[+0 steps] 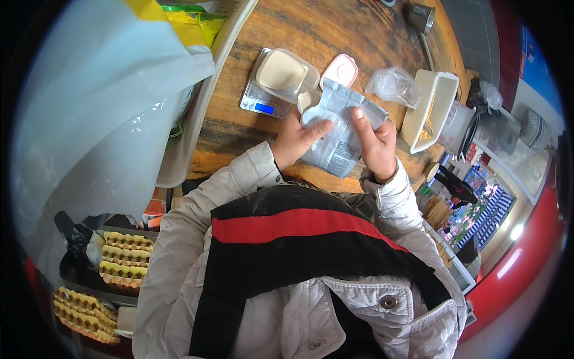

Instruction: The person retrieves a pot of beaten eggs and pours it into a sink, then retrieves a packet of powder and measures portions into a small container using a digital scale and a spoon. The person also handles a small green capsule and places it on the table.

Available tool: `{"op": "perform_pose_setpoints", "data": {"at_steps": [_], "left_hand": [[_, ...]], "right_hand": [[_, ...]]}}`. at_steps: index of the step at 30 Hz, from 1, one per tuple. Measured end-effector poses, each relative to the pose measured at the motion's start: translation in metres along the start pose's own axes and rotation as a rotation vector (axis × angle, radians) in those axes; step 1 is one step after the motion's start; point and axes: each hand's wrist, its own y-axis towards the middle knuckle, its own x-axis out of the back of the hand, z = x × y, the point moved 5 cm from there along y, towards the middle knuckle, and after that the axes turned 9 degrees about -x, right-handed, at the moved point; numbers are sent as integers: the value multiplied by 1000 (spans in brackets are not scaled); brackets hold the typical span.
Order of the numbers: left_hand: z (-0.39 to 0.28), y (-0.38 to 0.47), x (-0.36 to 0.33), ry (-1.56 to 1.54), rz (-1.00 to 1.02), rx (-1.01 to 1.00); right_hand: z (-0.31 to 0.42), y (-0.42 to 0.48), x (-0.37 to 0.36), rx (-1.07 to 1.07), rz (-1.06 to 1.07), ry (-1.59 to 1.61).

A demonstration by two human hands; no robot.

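Observation:
A silver foil pouch (pixel 336 146), printed with writing, is held between my two hands over the wooden table's near edge. My left hand (pixel 298 139) grips its left side, beside a torn corner where pale powder shows. On the pouch's right side is my right hand (pixel 374 143), thumb on top. Just beyond, a clear plastic container (pixel 311 76) of beige powder (pixel 281 71) rests on a digital kitchen scale (pixel 264 106) with a lit blue display. A pink-and-white plastic lid (pixel 341 69) lies behind the pouch, partly covered by it.
A crumpled clear plastic bag (pixel 394 87) and a white bin (pixel 437 107) holding yellow grains and a utensil stand at right. A metal cup (pixel 421 19) is at the far right. At left are a pale tray (pixel 204 103) and large plastic bag (pixel 112 103); egg trays (pixel 125 258) are lower left.

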Motion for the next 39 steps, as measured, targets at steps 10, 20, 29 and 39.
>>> {"op": "perform_pose_setpoints", "data": {"at_steps": [10, 20, 29, 39], "left_hand": [[-14, 1, -3, 36, -2, -44], [-15, 0, -4, 39, -27, -39], [-15, 0, -2, 41, -41, 5], [-18, -1, -2, 30, -34, -40]], "right_hand": [[4, -1, -1, -19, 32, 50], [9, 1, -2, -41, 54, 53], [5, 5, -4, -80, 71, 84], [10, 6, -6, -46, 66, 75]]}}
